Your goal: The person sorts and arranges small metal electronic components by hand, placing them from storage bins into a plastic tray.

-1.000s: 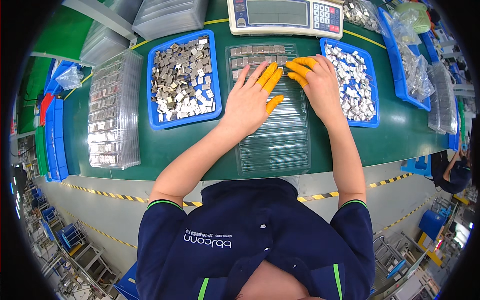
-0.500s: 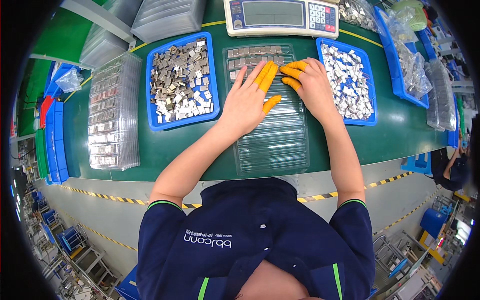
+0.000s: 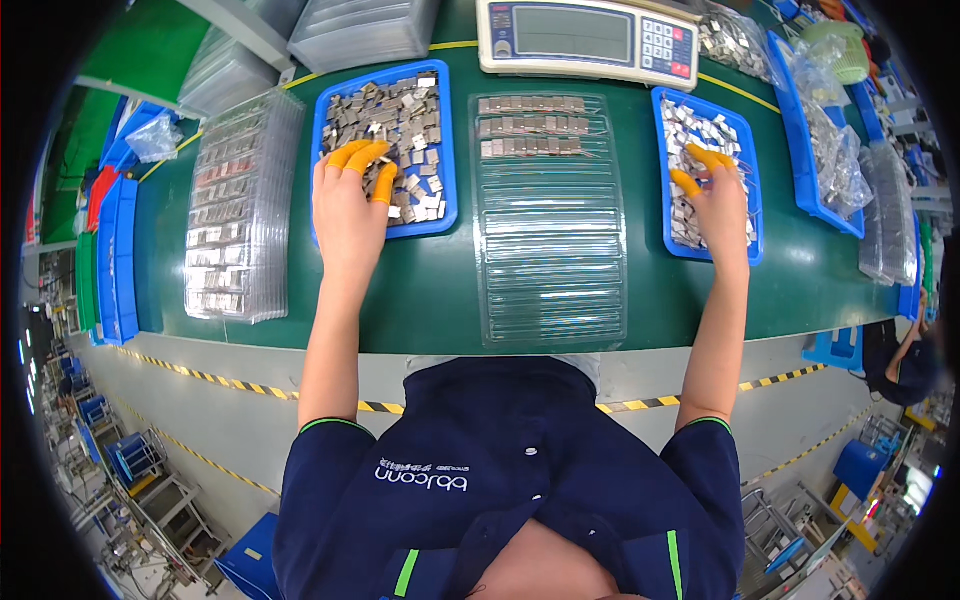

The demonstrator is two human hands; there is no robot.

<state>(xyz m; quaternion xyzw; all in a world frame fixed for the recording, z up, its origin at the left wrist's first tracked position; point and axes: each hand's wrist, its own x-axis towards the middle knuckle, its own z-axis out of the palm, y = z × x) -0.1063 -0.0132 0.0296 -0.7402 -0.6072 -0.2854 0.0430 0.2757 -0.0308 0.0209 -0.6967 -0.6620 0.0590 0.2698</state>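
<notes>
My left hand [image 3: 350, 212], with orange finger cots on thumb and two fingers, reaches into the left blue tray [image 3: 452, 150]. Its fingers curve down over small metal-and-white connector parts [image 3: 405, 105], thumb apart; nothing is visibly held. Over the right blue tray [image 3: 757, 185], my right hand [image 3: 718, 195] has its cot-covered thumb and finger apart above small white connector parts [image 3: 685, 220]. Between the hands lies a clear ribbed plastic tray [image 3: 553, 250]. Several metal parts [image 3: 535, 126] sit in rows across its far end; the nearer slots show no parts.
A digital scale [image 3: 585, 40] stands behind the clear tray. Stacked filled trays [image 3: 240, 210] are at the left, with more clear trays [image 3: 365, 30] behind. A blue bin of plastic bags [image 3: 820, 150] stands far right. The green table's front edge [image 3: 420, 352] is near my body.
Both hands have left the clear tray and moved apart, the left to the left blue tray, the right to the right one. Three rows of parts now show uncovered. The view has shifted slightly.
</notes>
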